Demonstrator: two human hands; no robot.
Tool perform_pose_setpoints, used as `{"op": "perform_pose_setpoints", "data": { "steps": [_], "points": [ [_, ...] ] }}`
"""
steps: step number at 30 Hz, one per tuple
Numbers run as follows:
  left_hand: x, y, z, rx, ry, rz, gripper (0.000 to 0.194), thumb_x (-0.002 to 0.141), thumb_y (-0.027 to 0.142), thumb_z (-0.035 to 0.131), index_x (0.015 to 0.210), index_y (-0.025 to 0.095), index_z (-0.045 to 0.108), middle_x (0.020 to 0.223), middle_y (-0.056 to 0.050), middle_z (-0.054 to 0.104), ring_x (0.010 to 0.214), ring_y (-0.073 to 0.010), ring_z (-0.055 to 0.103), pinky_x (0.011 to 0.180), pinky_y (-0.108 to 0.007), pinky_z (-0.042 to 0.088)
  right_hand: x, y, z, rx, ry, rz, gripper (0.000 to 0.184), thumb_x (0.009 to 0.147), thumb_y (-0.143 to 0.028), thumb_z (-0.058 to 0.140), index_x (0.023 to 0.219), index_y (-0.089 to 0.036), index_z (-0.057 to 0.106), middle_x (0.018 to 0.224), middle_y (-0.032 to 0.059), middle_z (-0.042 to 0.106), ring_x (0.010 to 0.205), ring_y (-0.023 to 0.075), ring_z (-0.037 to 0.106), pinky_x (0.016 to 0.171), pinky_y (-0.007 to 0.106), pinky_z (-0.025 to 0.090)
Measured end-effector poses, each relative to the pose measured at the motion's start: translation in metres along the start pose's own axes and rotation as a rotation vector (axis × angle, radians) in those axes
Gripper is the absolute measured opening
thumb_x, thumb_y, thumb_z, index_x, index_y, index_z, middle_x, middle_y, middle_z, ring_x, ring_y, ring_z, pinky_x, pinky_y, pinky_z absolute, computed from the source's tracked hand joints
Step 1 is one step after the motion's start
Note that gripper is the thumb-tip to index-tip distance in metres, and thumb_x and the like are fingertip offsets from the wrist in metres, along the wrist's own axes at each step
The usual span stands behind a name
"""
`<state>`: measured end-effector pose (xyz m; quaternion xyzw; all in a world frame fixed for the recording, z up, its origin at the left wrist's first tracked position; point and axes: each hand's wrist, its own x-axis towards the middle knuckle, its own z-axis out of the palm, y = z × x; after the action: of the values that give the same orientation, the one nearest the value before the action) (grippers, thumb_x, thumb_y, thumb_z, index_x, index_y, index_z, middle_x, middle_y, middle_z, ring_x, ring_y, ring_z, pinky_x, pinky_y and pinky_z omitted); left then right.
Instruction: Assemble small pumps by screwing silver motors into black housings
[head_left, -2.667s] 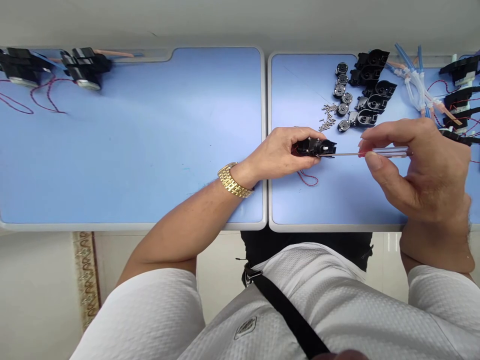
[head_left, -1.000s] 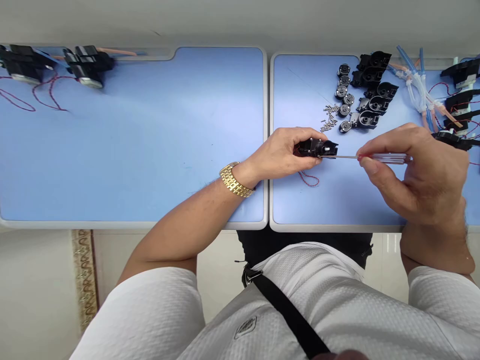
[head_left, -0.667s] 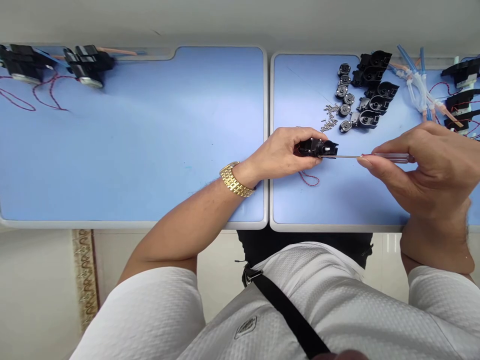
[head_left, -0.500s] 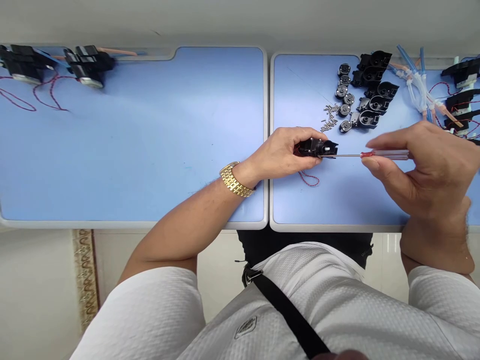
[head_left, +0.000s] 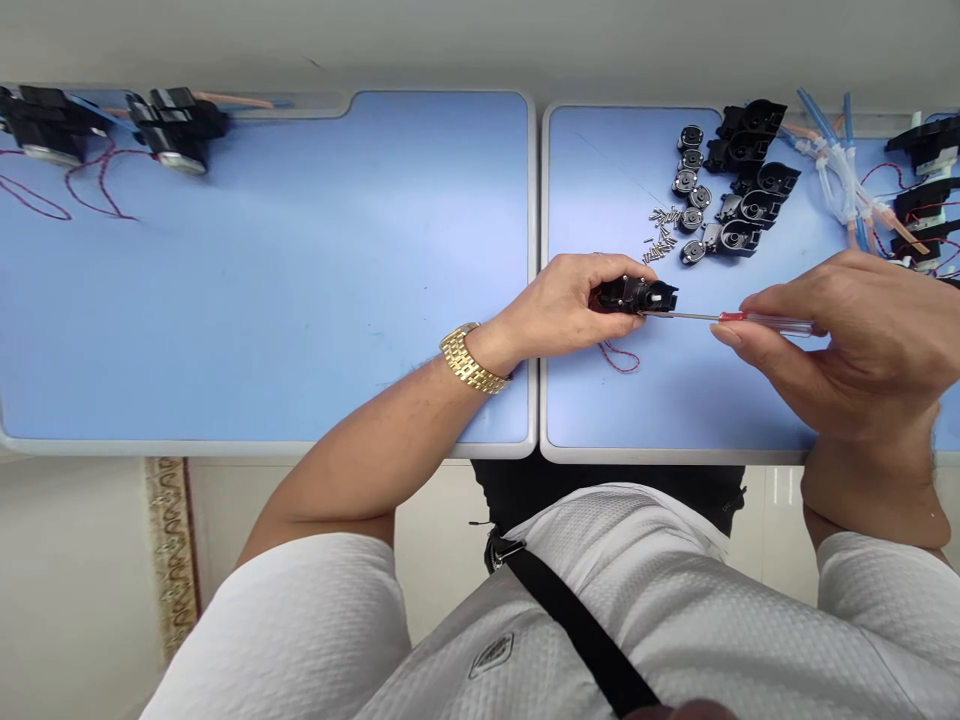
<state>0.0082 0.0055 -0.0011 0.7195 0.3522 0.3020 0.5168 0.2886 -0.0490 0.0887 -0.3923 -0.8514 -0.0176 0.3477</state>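
My left hand [head_left: 574,305] is closed around a small black motor unit [head_left: 637,294] with a pale shaft facing up. A thin red-and-black wire [head_left: 621,358] loops out from beneath that hand. Between the thumb and fingers of my right hand [head_left: 847,335] is a screwdriver [head_left: 776,322] with a clear handle and a red collar. Its slim metal shaft points left, and the tip meets the lower side of the motor unit near my left thumb. Whether a screw sits at the tip is too small to tell.
Beyond my hands lie loose screws [head_left: 660,245], several round black parts [head_left: 691,160] and black housings [head_left: 750,208]. Clear and blue tubing [head_left: 840,175] lies at the right, beside black assemblies [head_left: 926,200]. Two wired black assemblies [head_left: 178,125] stand far left. A seam [head_left: 537,300] divides the blue tabletops.
My right fingers have shifted their grip on the screwdriver, and its handle has dipped slightly towards me. The left hand and motor unit have stayed in place.
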Motion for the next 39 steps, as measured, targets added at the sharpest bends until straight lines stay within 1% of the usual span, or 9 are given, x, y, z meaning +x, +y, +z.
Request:
{"op": "perform_pose_setpoints", "data": {
  "steps": [6,10,13,15,17,25,27,33,39],
  "points": [
    [0.0,0.0,-0.001,-0.004,-0.005,-0.003,0.039,0.09,0.027,0.086,0.129,0.025,0.09,0.106,-0.003,0.087,0.087,-0.0167,0.076,0.078,-0.03,0.061,-0.001,0.005,0.004,0.002,0.041,-0.02,0.027,0.114,-0.053,0.078,0.102,-0.028,0.083,0.074,-0.0026,0.081,0.061,0.0196,0.072,0.06,0.038,0.051],
    [0.0,0.001,0.0,-0.023,-0.008,-0.013,0.039,0.089,0.027,0.086,0.128,0.025,0.09,0.105,-0.003,0.087,0.087,-0.0172,0.077,0.079,-0.031,0.062,0.001,0.0,0.005,0.091,-0.046,0.041,0.016,0.112,-0.03,0.074,0.126,-0.033,0.082,0.108,-0.0017,0.094,0.083,0.024,0.089,0.07,0.039,0.064],
    [0.0,0.001,0.0,-0.035,-0.004,-0.006,0.039,0.09,0.026,0.086,0.128,0.024,0.09,0.106,-0.004,0.087,0.088,-0.0172,0.078,0.08,-0.032,0.063,0.002,-0.003,0.005,0.156,0.028,-0.016,0.015,0.104,-0.019,0.082,0.114,-0.031,0.08,0.096,-0.0019,0.091,0.077,0.0241,0.087,0.067,0.039,0.065],
    [0.0,0.002,0.0,-0.03,-0.004,-0.005,0.038,0.09,0.026,0.086,0.128,0.025,0.09,0.106,-0.004,0.087,0.088,-0.0172,0.078,0.08,-0.031,0.063,0.002,-0.003,0.006,0.097,-0.094,0.036,0.02,0.107,-0.013,0.078,0.114,-0.032,0.079,0.096,-0.0017,0.091,0.083,0.0251,0.088,0.07,0.04,0.065],
    [0.0,0.002,0.0,-0.017,-0.005,-0.009,0.037,0.091,0.028,0.087,0.128,0.025,0.089,0.105,-0.003,0.087,0.087,-0.017,0.077,0.079,-0.031,0.062,0.001,-0.001,0.007,0.071,0.115,-0.037,0.008,0.105,-0.029,0.087,0.105,-0.029,0.079,0.083,-0.0036,0.087,0.063,0.0219,0.079,0.059,0.038,0.058],
    [0.001,0.003,0.0,-0.01,-0.004,-0.013,0.04,0.088,0.026,0.086,0.128,0.024,0.09,0.105,-0.003,0.087,0.087,-0.0166,0.076,0.079,-0.031,0.061,0.003,0.001,0.011,-0.005,0.08,0.035,0.041,0.115,-0.062,0.076,0.094,-0.027,0.078,0.071,-0.0026,0.079,0.06,0.0168,0.07,0.057,0.034,0.045],
    [0.001,0.004,0.0,-0.008,-0.007,-0.013,0.039,0.088,0.026,0.086,0.127,0.024,0.09,0.105,-0.003,0.087,0.087,-0.0165,0.075,0.079,-0.031,0.062,0.01,-0.008,0.011,0.024,-0.064,0.174,0.043,0.114,-0.068,0.074,0.102,-0.028,0.081,0.077,0.0003,0.081,0.071,0.0208,0.076,0.062,0.035,0.049],
    [0.001,0.003,0.0,-0.013,0.0,-0.014,0.038,0.089,0.027,0.086,0.127,0.024,0.09,0.103,-0.003,0.086,0.086,-0.0171,0.076,0.079,-0.032,0.062,0.028,-0.031,0.006,0.026,-0.206,0.27,0.041,0.112,-0.069,0.076,0.115,-0.028,0.084,0.082,0.0026,0.081,0.087,0.0264,0.081,0.068,0.037,0.055],
    [0.001,0.002,0.001,-0.008,-0.001,-0.012,0.039,0.088,0.024,0.086,0.127,0.025,0.091,0.102,-0.002,0.086,0.084,-0.0166,0.075,0.077,-0.031,0.06,0.011,-0.012,0.0,-0.001,-0.135,0.185,0.031,0.113,-0.057,0.079,0.103,-0.028,0.081,0.073,-0.0005,0.076,0.072,0.0226,0.075,0.065,0.038,0.051]
  ]
}}
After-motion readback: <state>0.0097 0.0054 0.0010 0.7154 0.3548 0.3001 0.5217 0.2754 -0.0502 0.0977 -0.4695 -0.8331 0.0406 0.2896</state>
